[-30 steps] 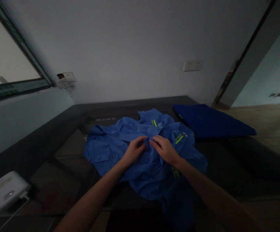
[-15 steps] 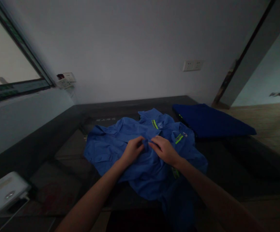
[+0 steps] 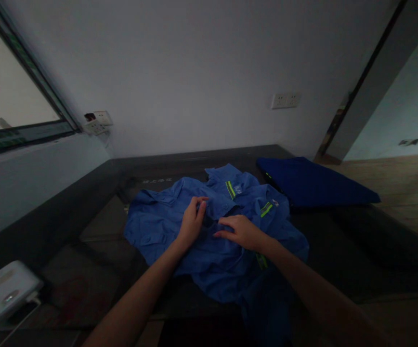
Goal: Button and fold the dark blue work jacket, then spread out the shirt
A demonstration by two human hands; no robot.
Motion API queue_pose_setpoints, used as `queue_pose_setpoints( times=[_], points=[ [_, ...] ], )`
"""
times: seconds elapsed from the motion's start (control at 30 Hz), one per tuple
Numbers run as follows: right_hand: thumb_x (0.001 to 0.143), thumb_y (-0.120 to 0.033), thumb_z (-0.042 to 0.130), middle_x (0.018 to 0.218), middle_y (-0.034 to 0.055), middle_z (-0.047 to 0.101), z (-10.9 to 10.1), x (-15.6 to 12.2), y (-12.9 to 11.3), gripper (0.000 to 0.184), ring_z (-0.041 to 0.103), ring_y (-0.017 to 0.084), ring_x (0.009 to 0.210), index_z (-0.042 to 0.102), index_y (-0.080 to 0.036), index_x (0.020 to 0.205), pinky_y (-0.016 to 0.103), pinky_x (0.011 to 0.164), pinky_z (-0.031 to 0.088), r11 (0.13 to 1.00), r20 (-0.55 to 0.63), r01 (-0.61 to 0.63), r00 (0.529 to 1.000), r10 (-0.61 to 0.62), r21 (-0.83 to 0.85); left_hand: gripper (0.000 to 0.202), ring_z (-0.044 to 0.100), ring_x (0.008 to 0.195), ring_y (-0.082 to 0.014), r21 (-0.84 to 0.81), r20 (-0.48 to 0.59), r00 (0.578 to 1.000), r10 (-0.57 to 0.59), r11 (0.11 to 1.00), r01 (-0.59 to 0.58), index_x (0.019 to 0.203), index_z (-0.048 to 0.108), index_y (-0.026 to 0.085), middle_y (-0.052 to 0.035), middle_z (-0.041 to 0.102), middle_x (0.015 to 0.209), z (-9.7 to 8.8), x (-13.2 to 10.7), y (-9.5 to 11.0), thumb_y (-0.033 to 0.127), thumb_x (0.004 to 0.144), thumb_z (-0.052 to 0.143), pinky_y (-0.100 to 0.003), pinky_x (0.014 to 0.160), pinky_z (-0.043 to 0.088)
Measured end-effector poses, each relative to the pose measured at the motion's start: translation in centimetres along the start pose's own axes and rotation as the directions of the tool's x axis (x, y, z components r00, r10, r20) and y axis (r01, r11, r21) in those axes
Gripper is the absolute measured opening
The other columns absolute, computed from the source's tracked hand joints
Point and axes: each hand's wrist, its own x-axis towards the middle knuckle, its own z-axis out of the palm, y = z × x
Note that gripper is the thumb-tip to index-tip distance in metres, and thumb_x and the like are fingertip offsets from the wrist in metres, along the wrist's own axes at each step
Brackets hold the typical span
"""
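A blue work shirt (image 3: 165,226) with neon green stripes lies spread and rumpled on a dark table (image 3: 97,219). My left hand (image 3: 190,221) lies on the shirt's front near the collar, fingers stretched up along the cloth. Just right of it, my right hand (image 3: 240,231) presses flat on the shirt, fingers pointing left. A dark gap in the cloth shows between the two hands. The shirt's lower part hangs over the table's near edge.
A folded dark blue garment (image 3: 313,183) lies on the table's back right. A white box with a cable (image 3: 5,291) sits at the near left edge. Wall sockets (image 3: 97,121) are at the back left corner; wooden floor (image 3: 404,183) lies to the right.
Both hands were pinching the cloth together in the shirt's middle. Now they have parted: the left has slid up toward the collar, the right has flattened lower down.
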Motion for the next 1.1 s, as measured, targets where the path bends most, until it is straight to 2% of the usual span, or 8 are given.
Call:
queue_pose_setpoints(
  times=[0.13, 0.23, 0.37, 0.57, 0.67, 0.77, 0.93, 1.1],
  points=[
    [0.081, -0.054, 0.058, 0.081, 0.0065, 0.068, -0.2, -0.3, -1.0, 0.038, 0.063, 0.023, 0.076, 0.063, -0.018, 0.092, 0.028, 0.064, 0.041, 0.989, 0.153, -0.071, 0.984, 0.091, -0.132, 0.025, 0.056, 0.069, -0.0154, 0.058, -0.096, 0.985, -0.144, 0.987, 0.15, 0.09, 0.047, 0.02, 0.0004, 0.054, 0.074, -0.9, 0.6, -0.6, 0.04, 0.094, 0.033, -0.027, 0.067, 0.043],
    [0.074, -0.055, 0.065, 0.089, 0.0122, 0.068, -0.8, -1.7, -1.9, 0.047, 0.063, 0.027, 0.082, 0.064, -0.016, 0.101, 0.033, 0.07, 0.044, 0.971, 0.264, -0.062, 0.957, 0.123, -0.231, 0.029, 0.054, 0.06, -0.015, 0.136, -0.032, 0.99, -0.135, 0.981, 0.139, 0.104, 0.046, 0.019, 0.0023, 0.053, 0.071, -1.5, 0.9, -0.6, 0.045, 0.091, 0.039, -0.026, 0.061, 0.043],
    [0.068, -0.054, 0.071, 0.1, 0.0149, 0.067, -1.8, -6.2, -1.9, 0.061, 0.06, 0.03, 0.095, 0.062, -0.015, 0.115, 0.043, 0.087, 0.043, 0.979, 0.31, -0.069, 0.942, 0.127, -0.191, 0.061, 0.061, 0.081, -0.0215, 0.273, 0.177, 0.984, -0.001, 0.961, -0.048, 0.128, 0.038, 0.021, -0.0051, 0.059, 0.095, -2.0, 1.3, -0.3, 0.052, 0.079, 0.058, -0.033, 0.075, 0.048],
    [0.048, -0.06, 0.079, 0.128, 0.019, 0.052, -1.4, -13.9, 0.8, 0.102, 0.043, 0.04, 0.12, 0.046, -0.021, 0.136, 0.058, 0.105, 0.023, 0.95, 0.218, -0.207, 0.941, 0.259, -0.234, 0.087, 0.055, 0.103, -0.0279, 0.485, 0.435, 0.896, 0.087, 0.816, -0.315, 0.139, 0.036, 0.027, -0.0103, 0.046, 0.117, -1.3, 4.3, -2.1, 0.059, 0.066, 0.068, -0.042, 0.09, 0.045],
    [0.053, -0.054, 0.08, 0.124, 0.0149, 0.055, -1.0, -15.5, 2.1, 0.087, 0.047, 0.038, 0.116, 0.051, -0.029, 0.131, 0.061, 0.104, 0.022, 0.916, 0.101, -0.299, 0.937, 0.335, -0.268, 0.082, 0.039, 0.123, -0.035, 0.574, 0.488, 0.868, 0.092, 0.715, -0.399, 0.136, 0.042, 0.029, -0.0132, 0.037, 0.135, 0.0, 7.1, -4.3, 0.056, 0.064, 0.071, -0.051, 0.101, 0.031],
    [0.069, -0.047, 0.072, 0.12, 0.0133, 0.058, -0.7, -15.4, 3.2, 0.061, 0.049, 0.035, 0.113, 0.055, -0.031, 0.126, 0.057, 0.098, 0.031, 0.892, -0.002, -0.349, 0.932, 0.363, -0.287, 0.069, 0.025, 0.132, -0.0379, 0.628, 0.502, 0.865, -0.013, 0.693, -0.354, 0.13, 0.047, 0.033, -0.0105, 0.031, 0.144, 1.5, 9.3, -6.5, 0.058, 0.068, 0.067, -0.062, 0.103, 0.018],
    [0.08, -0.031, 0.062, 0.115, 0.0113, 0.06, -0.7, -13.6, 4.5, 0.041, 0.052, 0.031, 0.107, 0.057, -0.03, 0.121, 0.051, 0.091, 0.037, 0.864, -0.068, -0.369, 0.927, 0.369, -0.343, 0.043, 0.04, 0.125, -0.0306, 0.631, 0.383, 0.921, -0.078, 0.75, -0.199, 0.123, 0.053, 0.026, -0.0107, 0.048, 0.133, 3.0, 10.3, -8.7, 0.045, 0.084, 0.053, -0.053, 0.102, 0.027],
    [0.085, -0.027, 0.055, 0.115, 0.0102, 0.061, -1.3, -11.4, 5.5, 0.034, 0.051, 0.029, 0.107, 0.057, -0.027, 0.118, 0.047, 0.089, 0.038, 0.867, -0.066, -0.339, 0.938, 0.339, -0.365, 0.039, 0.053, 0.113, -0.0286, 0.583, 0.316, 0.944, -0.096, 0.805, -0.113, 0.12, 0.055, 0.021, -0.0125, 0.061, 0.119, 2.0, 10.1, -9.2, 0.033, 0.083, 0.053, -0.042, 0.097, 0.037]
  ],
)
